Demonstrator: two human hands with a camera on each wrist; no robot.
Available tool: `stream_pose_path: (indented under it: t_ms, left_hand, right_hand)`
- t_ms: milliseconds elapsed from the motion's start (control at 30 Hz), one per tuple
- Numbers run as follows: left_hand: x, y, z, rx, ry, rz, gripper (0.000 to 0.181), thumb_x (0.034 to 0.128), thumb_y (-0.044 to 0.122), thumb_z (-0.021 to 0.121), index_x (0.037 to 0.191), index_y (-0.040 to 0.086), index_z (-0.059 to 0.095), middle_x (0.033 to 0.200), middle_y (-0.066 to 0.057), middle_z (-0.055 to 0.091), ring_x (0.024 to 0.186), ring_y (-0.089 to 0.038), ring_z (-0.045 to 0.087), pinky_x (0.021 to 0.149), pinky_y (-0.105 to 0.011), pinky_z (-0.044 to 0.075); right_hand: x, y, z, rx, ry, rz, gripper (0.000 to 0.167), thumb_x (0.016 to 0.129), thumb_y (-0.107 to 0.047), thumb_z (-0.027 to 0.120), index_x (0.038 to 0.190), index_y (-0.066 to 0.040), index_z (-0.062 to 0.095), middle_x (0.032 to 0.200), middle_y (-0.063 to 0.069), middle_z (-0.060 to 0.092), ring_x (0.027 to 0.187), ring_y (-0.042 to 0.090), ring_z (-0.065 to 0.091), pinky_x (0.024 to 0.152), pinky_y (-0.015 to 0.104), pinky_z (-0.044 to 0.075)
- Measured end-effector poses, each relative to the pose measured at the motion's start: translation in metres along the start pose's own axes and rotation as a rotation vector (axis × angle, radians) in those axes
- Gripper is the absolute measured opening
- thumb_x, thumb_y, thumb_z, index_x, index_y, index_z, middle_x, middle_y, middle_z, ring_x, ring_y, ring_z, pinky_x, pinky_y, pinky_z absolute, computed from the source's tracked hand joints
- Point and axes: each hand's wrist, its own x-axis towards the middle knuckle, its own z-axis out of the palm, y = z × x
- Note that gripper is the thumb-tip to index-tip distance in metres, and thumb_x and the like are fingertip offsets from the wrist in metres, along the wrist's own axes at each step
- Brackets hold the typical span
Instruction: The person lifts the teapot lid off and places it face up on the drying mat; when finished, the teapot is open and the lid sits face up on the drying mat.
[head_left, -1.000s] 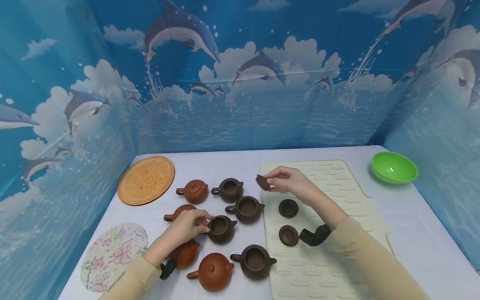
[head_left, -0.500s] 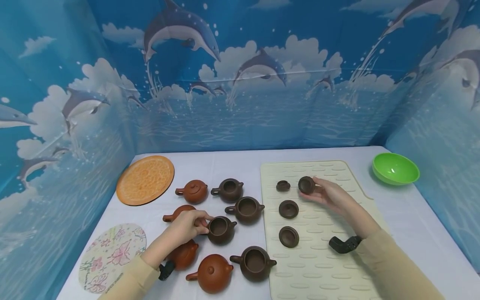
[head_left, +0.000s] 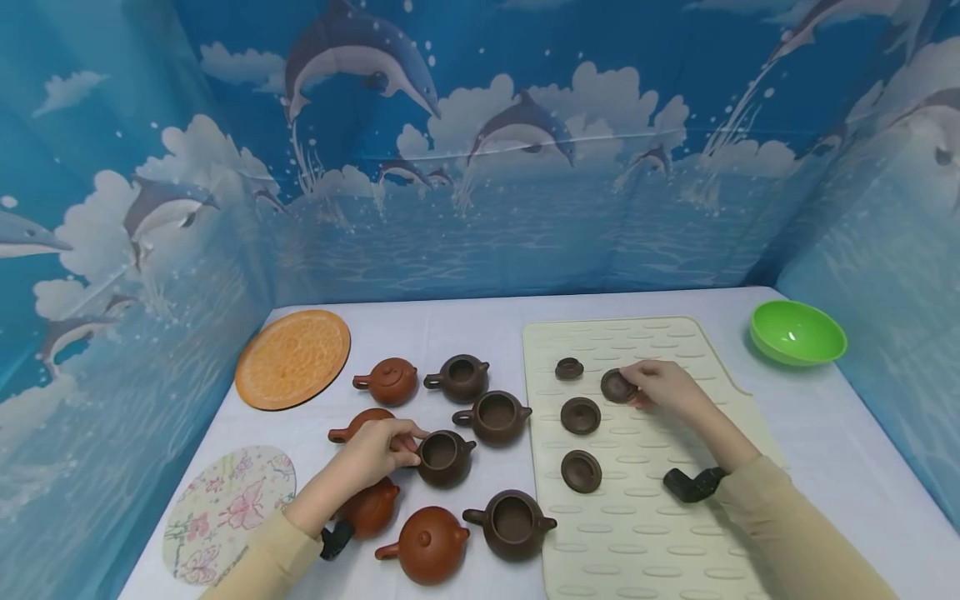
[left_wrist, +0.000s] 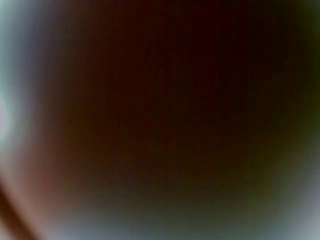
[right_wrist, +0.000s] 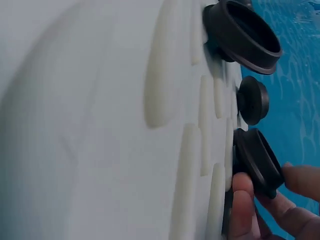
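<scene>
Left hand (head_left: 378, 454) pinches dark teapot (head_left: 444, 458) (uncovered) at handle side; right hand (head_left: 662, 387) holds dark lid (head_left: 615, 386); three more lids (head_left: 581, 415) on mat (head_left: 637, 517) between hands.

No text, label, brand, number or sign can be read. On the round butterfly-patterned placemat (head_left: 228, 512), a row of small dark marks near the lower right edge may be lettering, but it is too small to make out. The left wrist view is too dark and blurred for reading.
</scene>
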Motion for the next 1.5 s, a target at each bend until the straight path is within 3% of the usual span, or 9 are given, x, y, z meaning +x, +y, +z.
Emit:
stream_pose_path:
  t_ms: [133, 500, 633, 767, 933, 1133, 1233, 1333, 1500]
  left_hand:
    - [-0.001, 0.001, 0.001, -0.006, -0.001, -0.009, 0.028, 0.0785, 0.007, 0.081, 0.105, 0.015, 0.074, 0.075, 0.01, 0.063, 0.069, -0.004, 0.058, 0.064, -0.019, 0.051]
    - [-0.002, 0.0, 0.002, 0.001, 0.013, 0.016, 0.029, 0.0785, 0.006, 0.081, 0.106, 0.014, 0.074, 0.074, 0.009, 0.063, 0.069, -0.004, 0.06, 0.064, -0.017, 0.051]
    - [-0.003, -0.001, 0.003, -0.001, 0.015, 0.032, 0.029, 0.0791, 0.007, 0.08, 0.107, 0.014, 0.074, 0.075, 0.009, 0.063, 0.07, -0.003, 0.06, 0.064, -0.017, 0.052]
    - [-0.006, -0.002, 0.001, 0.037, -0.001, 0.074, 0.032, 0.0817, 0.008, 0.079, 0.113, 0.012, 0.072, 0.081, 0.007, 0.066, 0.075, -0.006, 0.063, 0.066, -0.019, 0.053]
    - [-0.015, 0.006, -0.006, 0.092, 0.027, 0.085, 0.041, 0.0837, 0.012, 0.078, 0.123, 0.012, 0.068, 0.1, 0.0, 0.07, 0.091, -0.013, 0.068, 0.077, -0.028, 0.058]
    - [-0.038, 0.019, -0.016, 0.059, 0.073, 0.08, 0.044, 0.0837, 0.013, 0.078, 0.126, 0.016, 0.066, 0.111, 0.001, 0.069, 0.101, -0.014, 0.068, 0.086, -0.032, 0.058]
    - [-0.052, 0.02, -0.015, -0.001, 0.045, 0.127, 0.039, 0.0848, 0.01, 0.076, 0.123, 0.015, 0.067, 0.11, 0.001, 0.07, 0.1, -0.014, 0.068, 0.085, -0.028, 0.058]
    - [-0.067, 0.019, -0.01, -0.055, -0.002, 0.166, 0.034, 0.0856, 0.009, 0.075, 0.119, 0.014, 0.069, 0.106, 0.0, 0.07, 0.096, -0.013, 0.068, 0.083, -0.024, 0.058]
    - [-0.088, 0.011, 0.003, -0.098, -0.051, 0.174, 0.031, 0.0865, 0.027, 0.075, 0.116, 0.019, 0.071, 0.106, 0.005, 0.07, 0.097, -0.011, 0.066, 0.084, -0.024, 0.057]
  right_hand:
    - [0.0, -0.001, -0.002, -0.106, 0.027, -0.022, 0.054, 0.102, -0.042, 0.052, 0.128, 0.004, 0.061, 0.109, 0.021, 0.069, 0.078, 0.015, 0.066, 0.075, 0.035, 0.054]
    - [-0.003, -0.002, 0.0, -0.063, 0.008, -0.013, 0.054, 0.101, -0.039, 0.053, 0.13, 0.006, 0.058, 0.118, 0.027, 0.065, 0.085, 0.017, 0.067, 0.074, 0.032, 0.058]
    - [-0.006, -0.005, -0.001, -0.13, 0.024, -0.021, 0.053, 0.102, -0.039, 0.051, 0.13, 0.006, 0.057, 0.108, 0.023, 0.069, 0.082, 0.018, 0.066, 0.079, 0.04, 0.055]
    - [-0.014, -0.012, -0.004, -0.182, 0.049, -0.04, 0.053, 0.104, -0.039, 0.048, 0.132, 0.004, 0.056, 0.115, 0.026, 0.067, 0.092, 0.032, 0.067, 0.085, 0.05, 0.052]
    - [-0.027, -0.026, -0.003, -0.171, 0.105, -0.105, 0.052, 0.103, -0.041, 0.047, 0.134, 0.0, 0.056, 0.133, 0.028, 0.057, 0.119, 0.045, 0.056, 0.095, 0.058, 0.048]
    - [-0.048, -0.06, 0.014, -0.112, 0.159, -0.238, 0.04, 0.103, -0.03, 0.052, 0.131, -0.002, 0.06, 0.132, 0.022, 0.059, 0.119, 0.042, 0.057, 0.097, 0.057, 0.047]
    - [-0.058, -0.08, 0.032, -0.071, 0.123, -0.332, 0.032, 0.101, -0.023, 0.057, 0.125, -0.004, 0.064, 0.126, 0.017, 0.065, 0.112, 0.035, 0.063, 0.093, 0.049, 0.053]
    - [-0.07, -0.099, 0.055, -0.033, 0.032, -0.416, 0.026, 0.099, -0.02, 0.06, 0.12, -0.007, 0.068, 0.121, 0.01, 0.069, 0.104, 0.027, 0.067, 0.088, 0.037, 0.056]
    - [-0.088, -0.124, 0.095, 0.002, -0.144, -0.541, 0.022, 0.097, -0.021, 0.062, 0.115, -0.011, 0.07, 0.112, 0.002, 0.071, 0.1, 0.015, 0.067, 0.089, 0.03, 0.056]
